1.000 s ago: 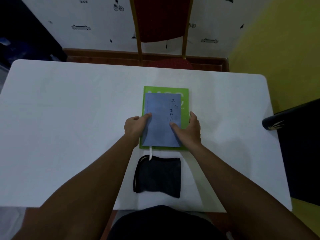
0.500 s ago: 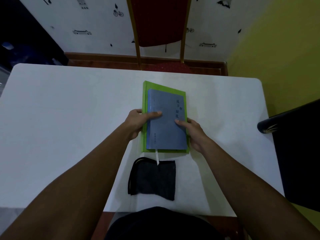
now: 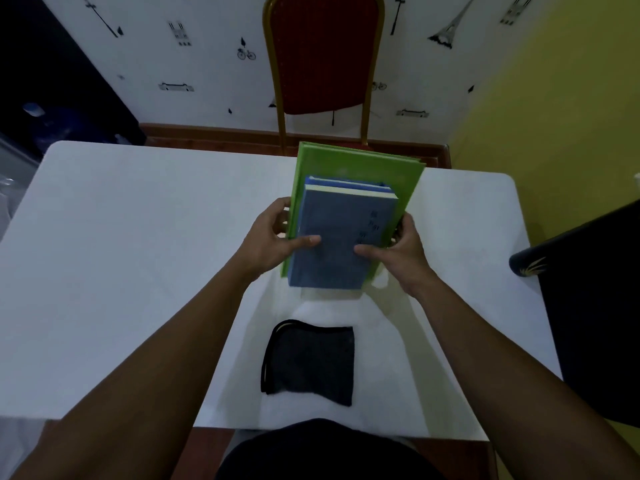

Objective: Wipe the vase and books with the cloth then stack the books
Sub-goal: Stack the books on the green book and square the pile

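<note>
A stack of books is lifted off the white table (image 3: 121, 258) and tilted up toward me: a large green book (image 3: 353, 164) underneath, a blue book (image 3: 337, 233) on top, and another blue book edge showing between them. My left hand (image 3: 273, 239) grips the stack's left side with the thumb on the blue cover. My right hand (image 3: 401, 249) grips the right side, thumb also on the cover. A dark folded cloth (image 3: 310, 363) lies flat on the table near me, below the books. No vase is in view.
A red chair with a gold frame (image 3: 323, 60) stands behind the table's far edge. A dark chair arm (image 3: 533, 265) juts in at the right. The wall at right is yellow.
The book stack lay flat on the table with both hands at its sides. Now both hands have raised it and tipped its far end up.
</note>
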### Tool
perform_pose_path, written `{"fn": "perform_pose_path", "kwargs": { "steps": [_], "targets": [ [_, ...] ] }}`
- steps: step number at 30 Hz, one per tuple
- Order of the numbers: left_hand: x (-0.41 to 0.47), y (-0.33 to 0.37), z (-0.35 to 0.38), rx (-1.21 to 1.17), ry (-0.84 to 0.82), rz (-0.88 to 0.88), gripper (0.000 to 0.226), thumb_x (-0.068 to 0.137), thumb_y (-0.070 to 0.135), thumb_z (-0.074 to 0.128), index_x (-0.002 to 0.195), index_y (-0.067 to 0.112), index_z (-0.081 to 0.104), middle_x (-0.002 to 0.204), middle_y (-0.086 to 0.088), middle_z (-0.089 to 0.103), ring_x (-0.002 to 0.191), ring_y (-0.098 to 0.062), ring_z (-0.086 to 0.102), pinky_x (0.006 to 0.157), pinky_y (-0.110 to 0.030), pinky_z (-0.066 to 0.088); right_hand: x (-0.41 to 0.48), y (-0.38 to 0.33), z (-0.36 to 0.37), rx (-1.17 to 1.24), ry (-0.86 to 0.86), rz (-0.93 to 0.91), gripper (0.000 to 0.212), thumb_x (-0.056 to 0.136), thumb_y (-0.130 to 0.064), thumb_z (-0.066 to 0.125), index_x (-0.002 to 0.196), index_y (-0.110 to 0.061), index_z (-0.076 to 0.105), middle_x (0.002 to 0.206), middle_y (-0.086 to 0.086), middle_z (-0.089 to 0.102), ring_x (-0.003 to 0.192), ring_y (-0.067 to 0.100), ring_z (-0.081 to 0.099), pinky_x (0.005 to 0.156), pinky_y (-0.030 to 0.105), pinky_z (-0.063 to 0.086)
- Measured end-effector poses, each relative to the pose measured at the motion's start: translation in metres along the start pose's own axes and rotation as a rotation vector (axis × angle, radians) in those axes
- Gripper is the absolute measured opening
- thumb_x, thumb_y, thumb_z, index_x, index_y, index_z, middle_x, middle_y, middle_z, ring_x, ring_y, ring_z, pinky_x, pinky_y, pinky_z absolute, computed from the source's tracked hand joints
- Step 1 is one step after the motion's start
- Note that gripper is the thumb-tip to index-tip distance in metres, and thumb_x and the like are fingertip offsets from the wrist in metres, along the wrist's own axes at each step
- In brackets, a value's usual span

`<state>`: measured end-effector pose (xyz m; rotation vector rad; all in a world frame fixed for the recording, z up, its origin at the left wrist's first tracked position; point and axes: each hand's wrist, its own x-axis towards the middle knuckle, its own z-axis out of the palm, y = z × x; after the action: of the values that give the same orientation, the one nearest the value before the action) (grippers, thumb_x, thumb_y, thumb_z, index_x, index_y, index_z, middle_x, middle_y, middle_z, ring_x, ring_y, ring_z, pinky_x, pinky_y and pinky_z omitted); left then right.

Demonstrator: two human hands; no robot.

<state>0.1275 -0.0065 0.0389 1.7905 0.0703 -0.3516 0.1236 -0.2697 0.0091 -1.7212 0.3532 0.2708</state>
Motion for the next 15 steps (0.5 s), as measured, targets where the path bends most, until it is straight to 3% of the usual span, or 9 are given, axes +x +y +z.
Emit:
{"fn": "perform_pose_path", "kwargs": {
  "steps": [3,5,11,15],
  "targets": [
    [0.000,-0.001,-0.008,0.054,-0.003,0.142,0.073,0.075,0.029,0.089,0.137,0.024,0.050,0.129,-0.002,0.066,0.119,-0.026,0.063,0.098,-0.046,0.057,-0.003,-0.010,0.007,-0.083,0.065,-0.123,0.092,0.057,-0.007,0.100,0.126,-0.021,0.041,0.117,-0.015,0.054,0.104,-0.016,0.055,0.079,0.008,0.052],
    [0.001,-0.003,-0.011,0.056,-0.014,0.182,0.073,0.078,0.020,0.087,0.140,0.018,0.048,0.134,-0.003,0.063,0.125,-0.024,0.060,0.104,-0.044,0.054,-0.004,-0.012,0.011,-0.095,0.108,-0.146,0.095,0.056,-0.006,0.100,0.125,-0.025,0.037,0.113,-0.022,0.049,0.098,-0.021,0.051,0.074,0.000,0.046],
    [-0.008,-0.019,-0.012,0.004,-0.021,0.147,0.073,0.078,0.016,0.082,0.142,0.013,0.047,0.138,-0.002,0.059,0.130,-0.016,0.055,0.104,-0.036,0.053,-0.011,0.003,0.022,-0.131,0.115,-0.159,0.091,0.058,-0.001,0.098,0.122,-0.026,0.038,0.112,-0.014,0.054,0.098,-0.016,0.056,0.072,0.003,0.049],
    [-0.011,-0.036,-0.010,0.047,-0.021,0.132,0.074,0.080,0.002,0.082,0.143,0.015,0.046,0.139,0.003,0.058,0.130,-0.007,0.053,0.103,-0.025,0.052,-0.015,0.013,0.027,-0.204,0.102,-0.178,0.092,0.058,-0.010,0.100,0.122,-0.031,0.037,0.120,-0.001,0.057,0.106,0.011,0.059,0.073,0.007,0.050]
  ]
}}
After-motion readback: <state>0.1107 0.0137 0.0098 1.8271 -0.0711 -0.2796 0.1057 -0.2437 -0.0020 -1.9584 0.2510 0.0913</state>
